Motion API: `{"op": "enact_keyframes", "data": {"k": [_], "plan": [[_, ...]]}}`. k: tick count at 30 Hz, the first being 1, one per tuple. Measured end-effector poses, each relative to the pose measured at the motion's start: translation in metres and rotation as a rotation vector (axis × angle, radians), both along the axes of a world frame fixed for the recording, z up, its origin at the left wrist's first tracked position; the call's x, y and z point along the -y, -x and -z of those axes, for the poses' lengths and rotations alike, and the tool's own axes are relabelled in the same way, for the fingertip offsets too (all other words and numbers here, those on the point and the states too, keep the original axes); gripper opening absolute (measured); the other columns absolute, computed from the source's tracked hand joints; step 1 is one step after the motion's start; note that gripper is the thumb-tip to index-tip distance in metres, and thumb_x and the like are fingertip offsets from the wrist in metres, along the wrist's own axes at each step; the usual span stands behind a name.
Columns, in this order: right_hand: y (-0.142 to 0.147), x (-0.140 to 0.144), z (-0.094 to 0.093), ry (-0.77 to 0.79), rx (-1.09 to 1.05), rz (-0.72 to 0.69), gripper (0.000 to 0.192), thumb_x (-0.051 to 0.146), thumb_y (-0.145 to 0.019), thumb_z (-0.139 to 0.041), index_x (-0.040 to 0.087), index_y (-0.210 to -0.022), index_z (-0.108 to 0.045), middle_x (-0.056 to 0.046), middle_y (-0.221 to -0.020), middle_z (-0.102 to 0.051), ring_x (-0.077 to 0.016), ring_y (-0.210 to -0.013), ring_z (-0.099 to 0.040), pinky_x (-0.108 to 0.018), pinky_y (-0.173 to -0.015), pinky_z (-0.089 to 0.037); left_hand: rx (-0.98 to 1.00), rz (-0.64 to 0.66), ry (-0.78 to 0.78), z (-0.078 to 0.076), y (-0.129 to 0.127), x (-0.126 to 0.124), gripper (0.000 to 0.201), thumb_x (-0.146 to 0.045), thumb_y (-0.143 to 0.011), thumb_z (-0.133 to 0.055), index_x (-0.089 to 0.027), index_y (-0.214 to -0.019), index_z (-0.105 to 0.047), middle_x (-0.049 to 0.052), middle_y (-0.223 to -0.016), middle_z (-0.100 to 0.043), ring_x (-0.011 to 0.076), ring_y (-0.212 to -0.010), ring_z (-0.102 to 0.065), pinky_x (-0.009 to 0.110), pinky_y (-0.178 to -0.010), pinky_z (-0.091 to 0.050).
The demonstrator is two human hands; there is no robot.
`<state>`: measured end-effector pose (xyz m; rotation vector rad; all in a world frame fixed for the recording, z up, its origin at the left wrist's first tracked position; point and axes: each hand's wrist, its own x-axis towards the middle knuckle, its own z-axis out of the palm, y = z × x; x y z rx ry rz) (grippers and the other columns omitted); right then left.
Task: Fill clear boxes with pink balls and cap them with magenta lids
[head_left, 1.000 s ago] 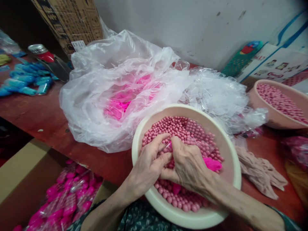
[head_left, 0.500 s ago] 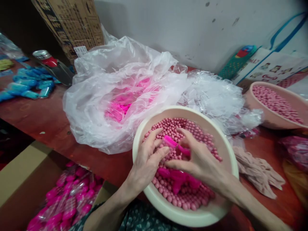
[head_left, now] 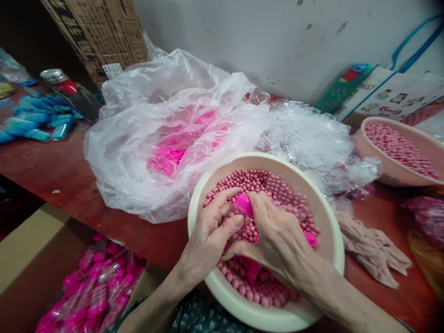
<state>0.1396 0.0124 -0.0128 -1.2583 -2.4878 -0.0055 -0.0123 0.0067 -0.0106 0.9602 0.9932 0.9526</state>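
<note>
Resting in the middle of the cream basin (head_left: 335, 259), a bright pink plastic piece (head_left: 243, 204) sat pinched between the two hands, just above a bed of small pink beads (head_left: 277, 189) that filled the basin. The left hand (head_left: 210, 236) lay curled on the beads, its thumb and fingers closed toward the pink piece from the left side. The right hand (head_left: 277, 240) came in from the right, palm down, fingers bent over the same piece and touching the left hand's fingertips; how firmly either hand gripped it could not be told. More pink pieces (head_left: 310, 237) showed from under the right hand, one at its outer edge and others half buried in the beads below the wrist.

The basin stood at the near edge of a dark red table (head_left: 62, 171). Just behind it lay a large crumpled clear plastic bag (head_left: 138, 152) with more bright pink items showing through, and beside that a heap of small clear wrappers (head_left: 312, 134). To the right of the basin lay a beige cloth (head_left: 371, 245), and further right a second basin (head_left: 364, 148) of pink beads. Blue packets (head_left: 38, 120) lay well apart at the far left, near a can (head_left: 57, 78). Below the table edge, a cardboard box (head_left: 31, 249) held filled pink packets (head_left: 97, 286).
</note>
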Motion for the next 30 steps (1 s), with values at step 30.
{"op": "enact_keyframes", "data": {"k": [30], "plan": [[-0.032,-0.004,-0.007,0.163,-0.226,0.149,0.034,0.033,-0.089,-0.049,0.013,-0.116,-0.049,-0.008,-0.088,-0.061,-0.0186,-0.074,-0.057,-0.031,-0.066,-0.046,-0.190,-0.748,-0.218,-0.001,0.057,0.037,0.039,-0.022,-0.077,-0.066,-0.028,-0.114,-0.056,-0.005,-0.076,-0.067,0.0096,-0.059,-0.058,0.017,-0.053,-0.048]]}}
